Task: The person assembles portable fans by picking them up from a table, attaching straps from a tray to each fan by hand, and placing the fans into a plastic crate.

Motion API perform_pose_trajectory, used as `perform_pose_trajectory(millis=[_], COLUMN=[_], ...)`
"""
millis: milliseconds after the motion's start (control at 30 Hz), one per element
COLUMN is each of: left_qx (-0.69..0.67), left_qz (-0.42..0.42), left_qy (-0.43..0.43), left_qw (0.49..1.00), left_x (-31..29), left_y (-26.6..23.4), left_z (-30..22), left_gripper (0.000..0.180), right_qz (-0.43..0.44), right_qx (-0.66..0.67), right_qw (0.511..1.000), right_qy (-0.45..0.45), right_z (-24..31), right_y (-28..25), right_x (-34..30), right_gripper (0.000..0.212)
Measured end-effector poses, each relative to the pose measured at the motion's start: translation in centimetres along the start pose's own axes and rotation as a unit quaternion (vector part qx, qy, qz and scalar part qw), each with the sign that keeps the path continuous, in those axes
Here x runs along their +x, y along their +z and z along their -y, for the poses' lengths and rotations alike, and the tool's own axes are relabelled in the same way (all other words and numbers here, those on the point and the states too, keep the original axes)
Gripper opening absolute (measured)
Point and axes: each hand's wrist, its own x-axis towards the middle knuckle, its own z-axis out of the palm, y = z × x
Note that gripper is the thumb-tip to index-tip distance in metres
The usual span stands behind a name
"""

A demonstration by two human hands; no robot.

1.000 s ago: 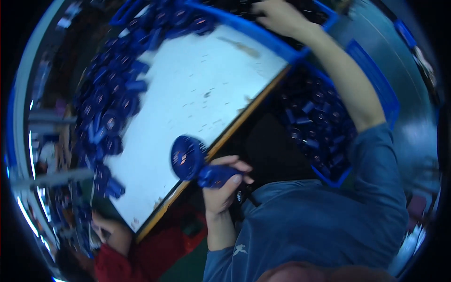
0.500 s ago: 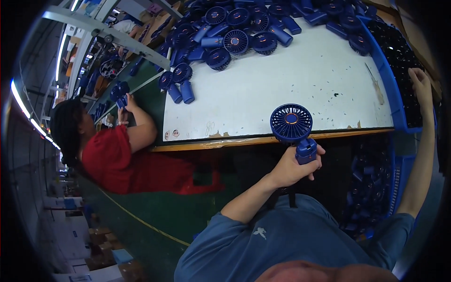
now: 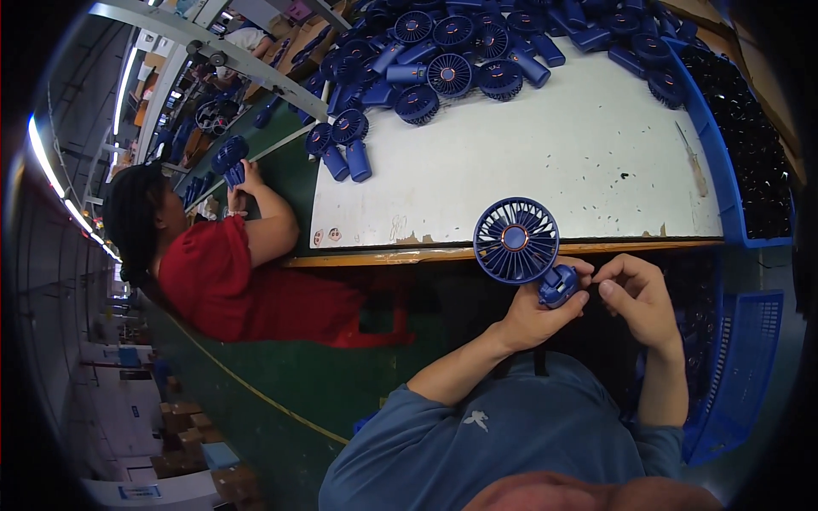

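In my left hand (image 3: 532, 319) is a dark blue handheld fan (image 3: 494, 247), gripped by its handle just in front of the table's near edge. Its round grille with an orange-ringed hub faces up, and the handle's end points toward my right hand. My right hand (image 3: 643, 302) is right beside that handle, thumb and forefinger bent together in a pinch. Whatever sits between those fingertips is too small to make out.
Many blue fans (image 3: 449, 75) are heaped along the far side of the white tabletop (image 3: 528, 153). A screwdriver-like tool (image 3: 692, 157) lies at right, beside a blue bin (image 3: 711, 140) of small black parts. A blue crate (image 3: 750, 358) stands below. At left a person in red (image 3: 221, 272) holds another fan.
My right hand has come from the bin of black parts to the fan's handle. The fan has tilted slightly and shifted left in my left hand.
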Motion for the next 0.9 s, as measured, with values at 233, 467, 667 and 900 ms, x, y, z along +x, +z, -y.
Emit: perform_pose_trajectory(millis=[233, 467, 667, 900], left_qx=[0.01, -0.044, -0.101, -0.141], left_qz=[-0.048, -0.057, 0.038, 0.173], left_qy=[-0.004, -0.026, -0.129, -0.172], left_qw=[0.999, 0.997, 0.986, 0.959], left_x=[-0.7, -0.5, -0.3, -1.2], left_y=[0.2, 0.2, -0.4, -0.7], left_z=[0.8, 0.8, -0.7, 0.5], left_gripper=[0.031, 0.031, 0.031, 0.051], right_qz=[-0.137, -0.075, -0.099, -0.007], right_qx=[-0.068, 0.041, -0.287, -0.441], right_qw=[0.982, 0.994, 0.915, 0.816], right_qy=[-0.107, -0.071, -0.267, -0.375], right_z=[-3.7, -5.1, -3.7, 0.8], right_y=[1.1, 1.8, 0.6, 1.9], right_x=[0.5, -0.8, -0.9, 1.1], right_gripper=[0.02, 0.018, 0.02, 0.032])
